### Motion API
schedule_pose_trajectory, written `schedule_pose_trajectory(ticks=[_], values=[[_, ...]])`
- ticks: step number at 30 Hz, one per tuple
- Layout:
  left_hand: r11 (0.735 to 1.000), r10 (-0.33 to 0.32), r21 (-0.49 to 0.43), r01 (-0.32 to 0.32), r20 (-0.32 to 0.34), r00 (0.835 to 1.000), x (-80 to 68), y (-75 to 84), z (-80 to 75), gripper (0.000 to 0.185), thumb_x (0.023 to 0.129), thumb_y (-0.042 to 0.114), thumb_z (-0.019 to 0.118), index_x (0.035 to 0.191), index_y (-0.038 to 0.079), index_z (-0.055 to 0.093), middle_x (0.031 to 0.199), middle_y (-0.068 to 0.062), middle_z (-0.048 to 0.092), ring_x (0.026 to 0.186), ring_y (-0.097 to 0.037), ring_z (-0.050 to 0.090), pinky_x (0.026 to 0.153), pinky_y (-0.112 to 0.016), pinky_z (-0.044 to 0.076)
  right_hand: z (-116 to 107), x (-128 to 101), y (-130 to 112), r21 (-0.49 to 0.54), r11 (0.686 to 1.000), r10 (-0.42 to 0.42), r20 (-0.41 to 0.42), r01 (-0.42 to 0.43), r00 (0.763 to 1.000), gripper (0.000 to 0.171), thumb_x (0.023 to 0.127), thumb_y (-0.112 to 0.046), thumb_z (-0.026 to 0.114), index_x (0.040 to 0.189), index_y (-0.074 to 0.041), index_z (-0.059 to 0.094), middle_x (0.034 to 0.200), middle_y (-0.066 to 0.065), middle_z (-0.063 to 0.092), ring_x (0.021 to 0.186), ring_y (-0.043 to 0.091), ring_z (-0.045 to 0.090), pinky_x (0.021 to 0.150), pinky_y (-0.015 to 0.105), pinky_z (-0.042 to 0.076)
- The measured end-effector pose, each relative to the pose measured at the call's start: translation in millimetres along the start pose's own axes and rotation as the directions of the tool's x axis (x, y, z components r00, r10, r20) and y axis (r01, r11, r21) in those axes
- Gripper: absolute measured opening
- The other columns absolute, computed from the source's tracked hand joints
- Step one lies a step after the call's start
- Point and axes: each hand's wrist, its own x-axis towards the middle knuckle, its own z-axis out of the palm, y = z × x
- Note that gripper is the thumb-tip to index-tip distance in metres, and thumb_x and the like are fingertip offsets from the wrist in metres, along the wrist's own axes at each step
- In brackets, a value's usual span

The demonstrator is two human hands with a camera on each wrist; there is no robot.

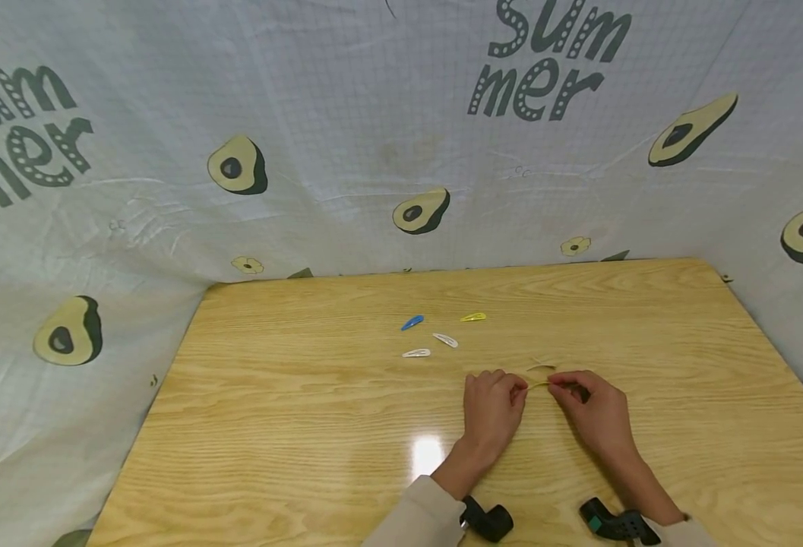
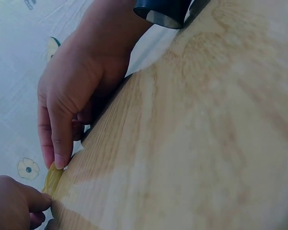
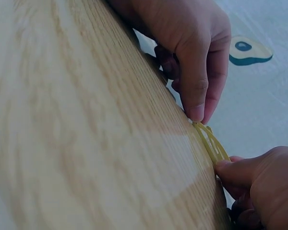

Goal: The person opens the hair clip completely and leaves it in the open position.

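Observation:
Between both hands, low over the wooden table, is a yellow snap hair clip (image 3: 212,142). My left hand (image 1: 493,410) pinches one end of it between thumb and finger; my right hand (image 1: 595,414) pinches the other end. In the right wrist view the clip looks bowed, with a gap between its curved strips. The left wrist view has the same clip (image 2: 53,179) edge-on, partly covered by fingertips. Just beyond the hands lies a thin, dull yellowish piece (image 1: 542,367), too small to make out.
Farther back on the table (image 1: 292,380) lie a blue hair clip (image 1: 412,323), another yellow clip (image 1: 472,317) and two white clips, one (image 1: 445,340) slanted and one (image 1: 416,353) nearer. A printed cloth (image 1: 346,137) hangs behind and along the sides.

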Motion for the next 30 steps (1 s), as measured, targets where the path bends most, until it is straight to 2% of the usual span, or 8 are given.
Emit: schedule_pose_trajectory(ticks=[7,15,30], values=[[1.000,-0.012,-0.021,0.012,0.014,1.000,0.5,-0.7,-0.5,0.007,0.076,0.023,0.082,0.079,0.024,0.075,0.065,0.013,0.057,0.061,-0.003,0.050,0.060,-0.018,0.029,0,0,0,0.013,1.000,-0.001,0.002,0.001,1.000,0.012,0.081,-0.005,0.076,0.092,-0.010,0.073,0.074,-0.001,0.063,0.057,0.006,0.049,0.051,0.017,0.038],[1.000,-0.025,-0.004,0.025,0.004,1.000,0.7,0.8,0.8,0.007,0.077,0.026,0.081,0.078,0.024,0.074,0.064,0.014,0.057,0.060,-0.003,0.049,0.061,-0.019,0.030,-1,-1,0,0.012,1.000,0.003,0.001,-0.003,1.000,0.014,0.081,-0.009,0.077,0.093,-0.012,0.073,0.075,-0.003,0.063,0.055,0.007,0.046,0.050,0.019,0.036],[1.000,0.001,0.022,-0.001,0.022,1.000,-4.6,1.5,-2.4,0.010,0.078,0.031,0.081,0.075,0.025,0.073,0.062,0.014,0.057,0.057,-0.002,0.047,0.058,-0.018,0.026,1,-12,-1,0.014,1.000,0.017,-0.034,-0.016,0.999,0.014,0.081,-0.010,0.077,0.094,-0.013,0.073,0.077,-0.004,0.062,0.056,0.006,0.048,0.051,0.018,0.037]])
